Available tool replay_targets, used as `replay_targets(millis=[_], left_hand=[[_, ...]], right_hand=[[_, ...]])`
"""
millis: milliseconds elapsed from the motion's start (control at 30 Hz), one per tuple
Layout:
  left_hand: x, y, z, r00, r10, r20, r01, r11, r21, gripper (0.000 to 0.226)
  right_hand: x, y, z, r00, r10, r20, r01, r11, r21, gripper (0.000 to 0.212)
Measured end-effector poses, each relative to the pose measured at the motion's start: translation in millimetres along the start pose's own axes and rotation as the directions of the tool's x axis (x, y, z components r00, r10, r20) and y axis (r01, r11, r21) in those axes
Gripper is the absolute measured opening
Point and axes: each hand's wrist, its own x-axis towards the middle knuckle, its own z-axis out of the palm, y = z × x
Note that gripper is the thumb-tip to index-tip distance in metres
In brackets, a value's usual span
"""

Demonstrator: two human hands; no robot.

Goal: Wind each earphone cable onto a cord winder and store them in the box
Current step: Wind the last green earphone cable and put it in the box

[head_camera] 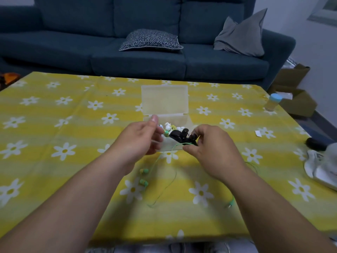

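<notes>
Head cam: the thin green earphone cable (165,189) is mostly loose on the yellow daisy-print tablecloth (63,110), with its green earbuds (144,182) near the front edge. Its top end runs up to a black plastic cord winder (177,136) at the front of the open clear plastic box (165,99).

The right hand (213,148) pinches the cable right beside the winder. The left hand (139,138) is curled at the box's left side, and I can't tell if it's gripping anything.

My worry is all that slack. It could snag on the box wall, or the turns could slip off if the tension drops. A hard tug might also drag that light box.
</notes>
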Motion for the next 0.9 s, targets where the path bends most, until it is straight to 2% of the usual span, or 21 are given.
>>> replay_targets(millis=[100,200,367,467,667,900], left_hand=[[-8.9,4.6,1.1,0.99,-0.086,0.112,0.093,0.994,-0.057,0.045],[-13.8,4.6,4.1,0.977,-0.032,0.212,0.039,0.999,-0.026,0.041],[-13.2,2.0,9.0,0.989,-0.023,0.143,0.03,0.998,-0.049,0.032],[-12.2,3.9,8.3,0.991,-0.037,0.127,0.047,0.996,-0.08,0.024],[-11.9,9.7,2.8,0.983,-0.068,0.171,0.093,0.985,-0.143,0.008],[-11.5,10.1,0.0,0.978,-0.064,0.196,0.095,0.984,-0.151,0.006]], right_hand=[[-3.2,-10.3,-0.1,0.999,-0.045,-0.012,0.044,0.998,-0.043,0.023],[-6.4,-16.4,2.9,0.996,-0.084,0.0,0.084,0.993,-0.08,0.023],[-8.6,-24.4,8.5,0.989,-0.148,0.017,0.149,0.987,-0.056,0.019],[-4.2,-23.2,4.3,0.991,-0.125,0.046,0.123,0.991,0.055,0.013],[-0.7,-17.8,-7.3,0.985,-0.148,0.089,0.126,0.968,0.218,0.011],[0.0,-12.9,-11.8,0.987,-0.149,0.061,0.131,0.961,0.242,0.015]])
